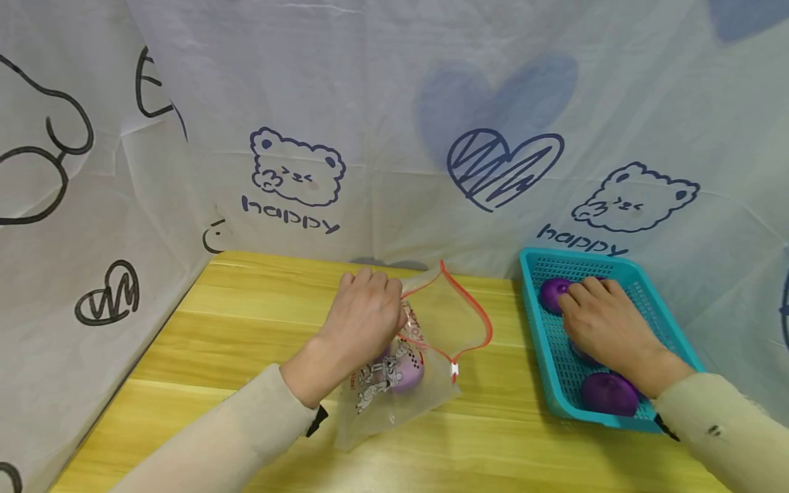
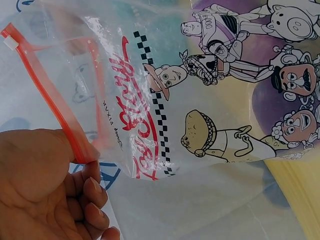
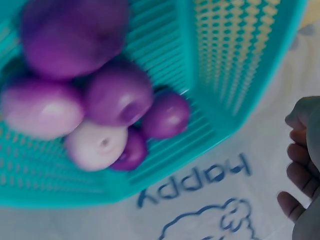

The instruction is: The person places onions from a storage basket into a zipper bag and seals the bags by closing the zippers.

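Red zip edging [image 2: 54,107] was pinched at one side by the left hand [image 1: 366,308], and nothing was seen held in the loosely bent fingers of the right hand [image 1: 610,322], above glossy purple balls [image 1: 610,394] in a turquoise perforated plastic basket [image 1: 542,363]. Gripped only there, the clear printed plastic bag [image 1: 382,414], with a pale purple ball [image 1: 408,376] inside, could have been folded shut or tipped by a clumsy push.

Yellow wood-grain tabletop [image 1: 203,342]. White sheet [image 1: 382,82] hangs behind its far edge: blue-line bear [image 1: 298,168] near the far left corner, "happy" lettering [image 1: 290,213] under it; farther right, hatched heart [image 1: 505,168], larger pale-blue heart [image 1: 493,89] above; second bear [image 1: 637,198] beyond, same word below. Black-line cloth [image 1: 43,260] beside the left edge carries a small scribbled heart [image 1: 107,294].
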The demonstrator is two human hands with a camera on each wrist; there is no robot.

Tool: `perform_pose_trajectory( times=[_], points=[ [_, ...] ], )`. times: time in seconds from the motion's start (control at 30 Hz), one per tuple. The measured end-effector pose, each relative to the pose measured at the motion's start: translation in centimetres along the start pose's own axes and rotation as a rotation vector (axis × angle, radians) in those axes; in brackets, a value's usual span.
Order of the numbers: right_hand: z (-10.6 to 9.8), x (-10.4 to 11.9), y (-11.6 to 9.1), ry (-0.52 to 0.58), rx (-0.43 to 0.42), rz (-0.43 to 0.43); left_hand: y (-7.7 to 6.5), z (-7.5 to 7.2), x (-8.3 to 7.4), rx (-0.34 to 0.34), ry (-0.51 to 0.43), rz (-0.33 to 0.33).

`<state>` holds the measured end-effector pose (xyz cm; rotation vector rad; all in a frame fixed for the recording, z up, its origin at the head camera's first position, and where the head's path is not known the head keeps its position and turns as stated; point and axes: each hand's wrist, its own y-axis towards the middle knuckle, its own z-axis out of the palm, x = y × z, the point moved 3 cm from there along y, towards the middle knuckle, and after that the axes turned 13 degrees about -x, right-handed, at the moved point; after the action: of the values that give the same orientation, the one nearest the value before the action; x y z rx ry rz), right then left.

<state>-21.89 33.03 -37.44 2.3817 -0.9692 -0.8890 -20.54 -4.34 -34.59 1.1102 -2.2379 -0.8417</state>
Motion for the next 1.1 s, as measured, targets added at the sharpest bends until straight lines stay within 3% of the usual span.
perform_pose_trajectory(
  times=[0.3, 0.5, 0.6, 0.9, 1.1],
  points=[
    [1.1, -3.8, -3.9, -0.051, 0.126, -0.127, -0.1, -0.2, 0.2, -0.03, -0.006, 0.011],
    [1.6, -5.4, -6.9, -0.157, 0.424, -0.212, -0.1, -0.2, 0.2, -0.018, -0.003, 0.015],
    [1.7, -6.0, -7.9, -0.189, 0.512, -0.233, -0.1, -0.2, 0.2, -0.014, 0.0, 0.019],
    [2.9, -6.6, -9.2, -0.178, 0.579, -0.273, -0.1, -0.1, 0.1, 0.04, -0.025, -0.001],
    [3.8, -6.1, -10.0, -0.15, 0.546, -0.279, -0.2, 0.0, 0.0, 0.062, -0.018, -0.007]
  ],
)
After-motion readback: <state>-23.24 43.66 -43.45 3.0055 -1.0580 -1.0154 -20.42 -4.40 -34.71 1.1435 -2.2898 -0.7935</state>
